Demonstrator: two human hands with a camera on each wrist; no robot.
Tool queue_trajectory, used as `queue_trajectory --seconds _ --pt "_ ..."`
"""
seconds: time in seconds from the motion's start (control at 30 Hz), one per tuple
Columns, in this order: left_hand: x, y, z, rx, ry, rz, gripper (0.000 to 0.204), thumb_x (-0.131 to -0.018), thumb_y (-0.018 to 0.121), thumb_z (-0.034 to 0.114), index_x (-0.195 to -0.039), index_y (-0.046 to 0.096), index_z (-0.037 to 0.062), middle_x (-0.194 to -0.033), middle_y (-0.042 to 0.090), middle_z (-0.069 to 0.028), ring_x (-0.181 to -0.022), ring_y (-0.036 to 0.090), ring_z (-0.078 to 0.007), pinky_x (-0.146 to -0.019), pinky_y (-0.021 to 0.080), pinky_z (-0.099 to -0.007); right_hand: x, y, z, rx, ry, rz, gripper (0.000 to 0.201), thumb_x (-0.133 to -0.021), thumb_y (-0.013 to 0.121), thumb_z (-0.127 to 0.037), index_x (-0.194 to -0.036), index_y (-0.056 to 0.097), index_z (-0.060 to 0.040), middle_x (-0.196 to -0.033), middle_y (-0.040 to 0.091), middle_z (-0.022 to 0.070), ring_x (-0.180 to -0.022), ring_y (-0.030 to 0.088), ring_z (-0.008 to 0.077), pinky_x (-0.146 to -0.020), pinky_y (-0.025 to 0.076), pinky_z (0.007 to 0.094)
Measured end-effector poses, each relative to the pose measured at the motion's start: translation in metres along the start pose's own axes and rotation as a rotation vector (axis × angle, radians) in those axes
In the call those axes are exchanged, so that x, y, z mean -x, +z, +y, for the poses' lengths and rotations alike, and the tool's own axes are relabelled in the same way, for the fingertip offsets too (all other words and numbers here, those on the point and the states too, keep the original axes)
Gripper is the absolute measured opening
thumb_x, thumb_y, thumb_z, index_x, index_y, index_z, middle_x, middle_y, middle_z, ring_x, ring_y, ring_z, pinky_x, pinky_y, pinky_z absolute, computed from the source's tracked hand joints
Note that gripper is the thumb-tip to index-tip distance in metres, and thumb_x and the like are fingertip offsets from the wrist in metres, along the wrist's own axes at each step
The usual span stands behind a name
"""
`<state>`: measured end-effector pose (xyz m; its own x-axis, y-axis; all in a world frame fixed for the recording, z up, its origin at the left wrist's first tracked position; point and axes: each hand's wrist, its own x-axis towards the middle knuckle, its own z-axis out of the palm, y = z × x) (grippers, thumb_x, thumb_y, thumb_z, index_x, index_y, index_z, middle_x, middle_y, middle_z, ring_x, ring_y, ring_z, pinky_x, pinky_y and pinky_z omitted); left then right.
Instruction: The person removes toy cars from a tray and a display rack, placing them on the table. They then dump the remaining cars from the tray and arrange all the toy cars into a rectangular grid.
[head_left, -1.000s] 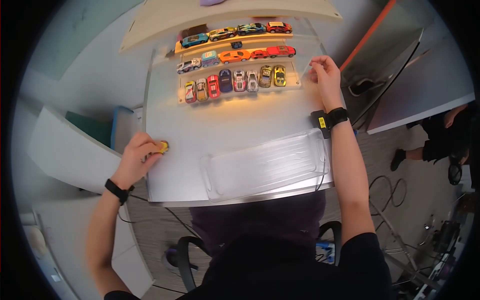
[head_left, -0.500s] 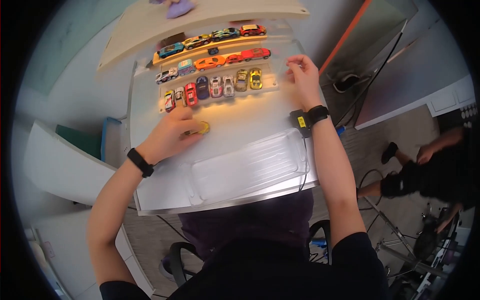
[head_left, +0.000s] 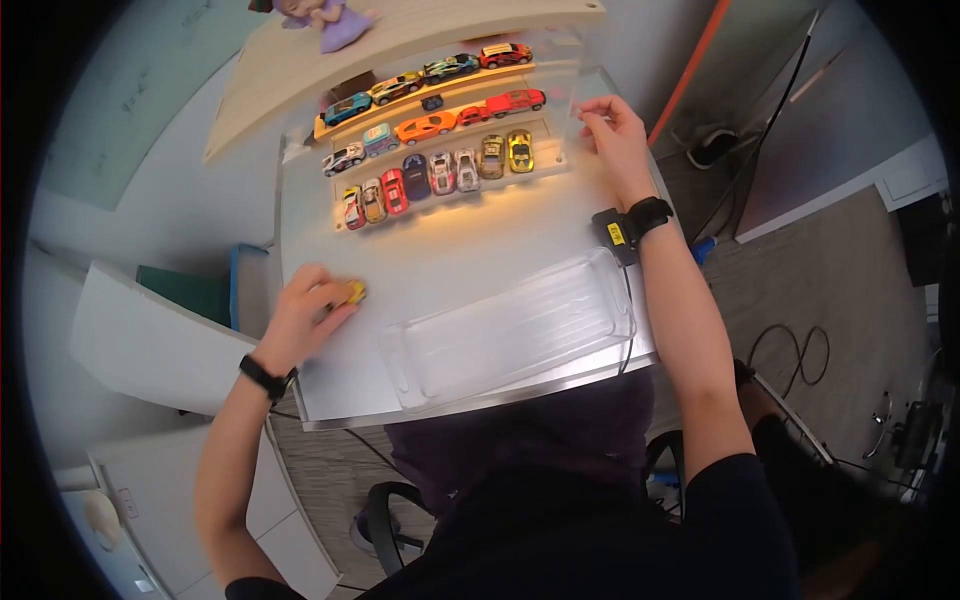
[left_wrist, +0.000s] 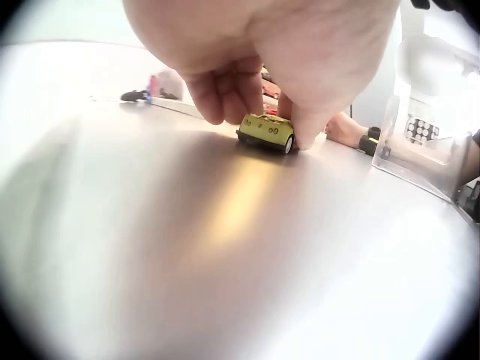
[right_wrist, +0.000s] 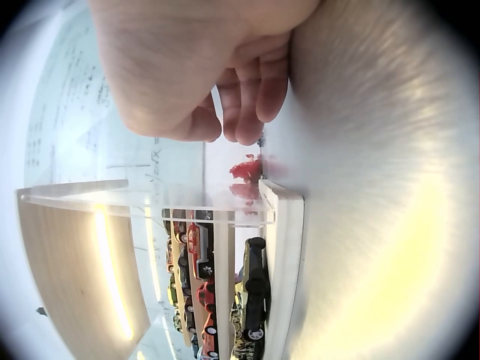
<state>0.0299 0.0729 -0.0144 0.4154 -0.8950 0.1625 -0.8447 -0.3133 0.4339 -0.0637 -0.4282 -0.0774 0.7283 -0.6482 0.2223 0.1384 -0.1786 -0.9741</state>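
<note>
My left hand (head_left: 310, 312) pinches a small yellow toy car (left_wrist: 266, 131) by its sides, near the table's left edge. In the left wrist view its wheels are at the tabletop, and fingers and thumb hide part of it. My right hand (head_left: 620, 148) is beside the right end of a lit, stepped display rack (head_left: 550, 158), fingers loosely bent with nothing seen between them. Toy cars stand on the rack in three rows, among them an orange car (head_left: 425, 127) in the middle row and a yellow-and-black car (head_left: 520, 152) at the front right.
A clear plastic tray (head_left: 510, 330) lies along the table's front edge. By the right wrist is a black box (head_left: 612, 236) with a yellow label and a cable. Over the rack's back is a wooden top (head_left: 420, 42) with a purple-dressed figurine (head_left: 340, 30).
My left hand slid right across the table with the yellow car, then came back left with it. My right hand stays beside the rack. The head view has shifted too.
</note>
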Motion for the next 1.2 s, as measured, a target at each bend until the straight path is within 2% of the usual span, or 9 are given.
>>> queue_trajectory --seconds 0.17,0.3,0.4,0.6,0.7,0.8,0.93,1.07,1.2 --pt "-0.121 0.045 0.043 0.058 0.234 -0.048 0.020 -0.087 0.089 0.010 -0.101 0.076 0.0060 -0.097 0.059 -0.0093 -0.094 0.059 -0.0294 -0.082 0.051 -0.0404 -0.001 0.001 -0.001 0.021 0.009 0.000 0.013 -0.099 0.071 -0.010 -0.111 0.073 -0.0049 -0.098 0.073 0.0014 -0.082 0.074 0.0118 -0.068 0.054 0.0267" --pt "-0.130 0.050 0.051 0.071 0.221 -0.081 0.018 -0.089 0.086 0.012 -0.105 0.079 0.0075 -0.098 0.060 -0.0089 -0.096 0.060 -0.0302 -0.083 0.052 -0.0410 0.004 0.000 -0.009 0.012 0.016 0.003 0.012 -0.100 0.070 -0.008 -0.111 0.073 -0.0048 -0.098 0.072 0.0009 -0.082 0.072 0.0111 -0.067 0.054 0.0266" --pt "-0.088 0.036 0.031 0.030 0.173 -0.047 0.018 -0.088 0.086 0.010 -0.105 0.079 0.0073 -0.097 0.060 -0.0084 -0.094 0.060 -0.0296 -0.082 0.052 -0.0407 0.004 -0.001 -0.006 -0.027 0.017 -0.006 0.010 -0.101 0.070 -0.008 -0.110 0.072 -0.0049 -0.100 0.072 0.0007 -0.082 0.070 0.0102 -0.067 0.053 0.0257" --pt "0.052 -0.021 -0.002 0.034 -0.182 0.023 0.019 -0.086 0.089 0.005 -0.101 0.077 0.0048 -0.096 0.061 -0.0084 -0.092 0.062 -0.0279 -0.079 0.051 -0.0381 -0.001 -0.006 0.000 -0.021 0.054 -0.022 0.009 -0.103 0.069 -0.008 -0.111 0.072 -0.0063 -0.099 0.070 -0.0012 -0.081 0.066 0.0078 -0.065 0.050 0.0234" --pt "0.079 -0.025 -0.009 0.059 -0.200 0.078 0.019 -0.085 0.090 0.004 -0.099 0.077 0.0049 -0.095 0.062 -0.0085 -0.091 0.062 -0.0271 -0.079 0.051 -0.0375 0.001 -0.003 -0.004 0.003 0.060 -0.006 0.009 -0.104 0.068 -0.008 -0.111 0.072 -0.0067 -0.100 0.071 -0.0015 -0.082 0.066 0.0077 -0.066 0.050 0.0233" --pt "0.055 -0.018 -0.004 -0.004 -0.142 0.053 0.021 -0.089 0.086 0.008 -0.108 0.081 0.0088 -0.095 0.062 -0.0079 -0.091 0.061 -0.0280 -0.077 0.051 -0.0391 -0.002 -0.004 -0.002 0.017 0.046 -0.008 0.009 -0.104 0.067 -0.007 -0.112 0.071 -0.0068 -0.102 0.071 -0.0011 -0.083 0.066 0.0078 -0.066 0.050 0.0232" --pt "-0.025 0.013 0.009 0.014 0.020 0.023 0.015 -0.092 0.083 0.014 -0.106 0.080 0.0102 -0.097 0.063 -0.0095 -0.095 0.062 -0.0310 -0.082 0.052 -0.0433 -0.003 -0.005 0.002 -0.005 0.037 -0.025 0.010 -0.104 0.066 -0.007 -0.113 0.071 -0.0066 -0.102 0.071 -0.0008 -0.083 0.066 0.0080 -0.066 0.050 0.0230" --pt "-0.105 0.053 0.031 0.036 0.239 0.042 0.015 -0.094 0.085 0.019 -0.104 0.079 0.0100 -0.100 0.061 -0.0078 -0.101 0.062 -0.0297 -0.088 0.053 -0.0427 -0.004 -0.005 0.005 -0.005 0.029 -0.043 0.010 -0.105 0.066 -0.008 -0.114 0.070 -0.0065 -0.103 0.070 -0.0005 -0.082 0.065 0.0080 -0.067 0.049 0.0225" --pt "-0.101 0.049 0.035 0.050 0.179 0.023 0.015 -0.094 0.084 0.019 -0.105 0.079 0.0106 -0.098 0.060 -0.0080 -0.100 0.062 -0.0299 -0.086 0.053 -0.0425 -0.003 -0.008 0.004 -0.008 0.020 -0.048 0.011 -0.106 0.065 -0.007 -0.115 0.071 -0.0066 -0.104 0.070 -0.0005 -0.084 0.064 0.0075 -0.067 0.049 0.0222"
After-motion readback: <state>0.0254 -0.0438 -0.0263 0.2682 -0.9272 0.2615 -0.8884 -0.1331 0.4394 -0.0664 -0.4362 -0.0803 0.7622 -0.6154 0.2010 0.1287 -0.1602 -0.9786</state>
